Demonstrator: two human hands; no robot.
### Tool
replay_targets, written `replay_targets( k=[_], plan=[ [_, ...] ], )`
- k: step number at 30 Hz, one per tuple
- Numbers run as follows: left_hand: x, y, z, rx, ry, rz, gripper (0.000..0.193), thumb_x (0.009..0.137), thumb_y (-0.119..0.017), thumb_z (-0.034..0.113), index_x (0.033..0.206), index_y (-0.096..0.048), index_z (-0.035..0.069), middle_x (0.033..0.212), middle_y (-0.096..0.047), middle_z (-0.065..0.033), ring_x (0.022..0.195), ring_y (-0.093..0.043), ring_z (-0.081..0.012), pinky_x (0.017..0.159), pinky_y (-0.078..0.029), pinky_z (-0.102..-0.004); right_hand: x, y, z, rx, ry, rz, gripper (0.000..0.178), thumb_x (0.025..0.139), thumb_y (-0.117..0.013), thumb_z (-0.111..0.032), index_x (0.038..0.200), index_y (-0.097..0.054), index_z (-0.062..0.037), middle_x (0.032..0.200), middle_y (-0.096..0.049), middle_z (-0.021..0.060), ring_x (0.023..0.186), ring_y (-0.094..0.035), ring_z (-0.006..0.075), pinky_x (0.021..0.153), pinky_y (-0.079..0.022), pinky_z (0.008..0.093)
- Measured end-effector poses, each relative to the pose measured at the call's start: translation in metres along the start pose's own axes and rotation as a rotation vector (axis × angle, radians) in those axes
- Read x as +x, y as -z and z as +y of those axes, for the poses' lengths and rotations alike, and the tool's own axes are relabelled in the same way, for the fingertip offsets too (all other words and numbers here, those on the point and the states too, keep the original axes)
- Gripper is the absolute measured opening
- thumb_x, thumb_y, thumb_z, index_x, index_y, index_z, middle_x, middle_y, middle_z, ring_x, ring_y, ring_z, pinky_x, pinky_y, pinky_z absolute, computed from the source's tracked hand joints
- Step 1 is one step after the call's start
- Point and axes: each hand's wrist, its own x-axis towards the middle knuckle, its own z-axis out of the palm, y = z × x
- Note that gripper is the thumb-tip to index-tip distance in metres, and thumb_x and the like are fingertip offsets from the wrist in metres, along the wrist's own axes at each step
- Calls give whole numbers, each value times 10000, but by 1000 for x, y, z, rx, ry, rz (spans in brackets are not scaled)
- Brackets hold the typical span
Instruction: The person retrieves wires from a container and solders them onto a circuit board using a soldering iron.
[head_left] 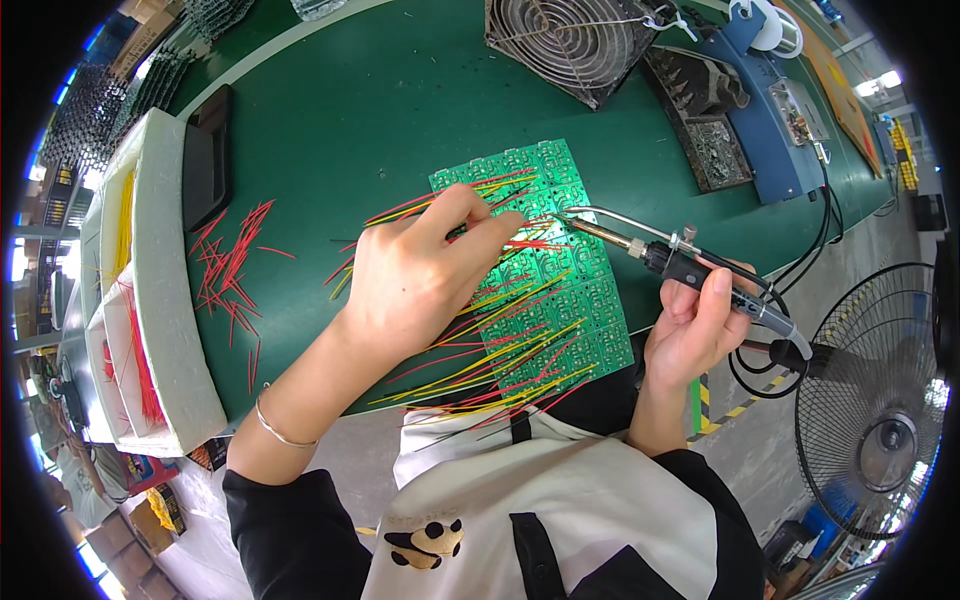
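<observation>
A green panel of small circuit boards (pixel 600 300) lies on the green table in front of me. Rows of red, yellow and black wires (pixel 500 362) stick out from it toward the left and toward me. My right hand (pixel 697 325) grips a soldering iron (pixel 690 268) with a thin metal tube running along it; its tip is at the panel, close to my left fingertips. Over the panel's left side, my left hand (pixel 420 265) is closed in a pinch on a red wire at the tip. The hand hides part of the panel and some wires.
Loose red wires (pixel 232 265) lie on the table at left, beside a white foam box (pixel 170 300) holding yellow and red wires and a black tray (pixel 208 160). A square fan (pixel 570 45) and a blue machine with a solder spool (pixel 765 110) stand at the back. A floor fan (pixel 885 445) is at right.
</observation>
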Motion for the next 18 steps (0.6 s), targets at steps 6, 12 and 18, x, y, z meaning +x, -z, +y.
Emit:
replay_targets(
  k=[6, 12, 18],
  plan=[
    [2, 1, 0, 24, -23, -9, 224, 647, -664, 13, 861, -651, 80, 713, -516, -16, 532, -531, -142, 460, -450, -265, 1, 1, 1, 5, 13, 11, 149, 876, -482, -143, 863, -485, 6, 587, -455, 34, 449, -380, 65, 395, -278, 200],
    [2, 0, 0, 24, -22, -5, 216, 649, -664, 17, 856, -650, 81, 715, -516, -16, 537, -532, -142, 460, -451, -262, 0, -1, -1, -7, 5, 30, 165, 913, -411, -143, 872, -497, -8, 532, -352, -15, 471, -289, 49, 432, -233, 203],
    [1, 0, -1, 28, -23, 4, 211, 653, -663, 21, 854, -651, 82, 717, -516, -15, 537, -532, -142, 460, -451, -261, 0, 2, 2, 13, 4, 2, 155, 873, -486, -143, 867, -488, 12, 586, -453, 34, 450, -382, 70, 404, -283, 204]
  ],
)
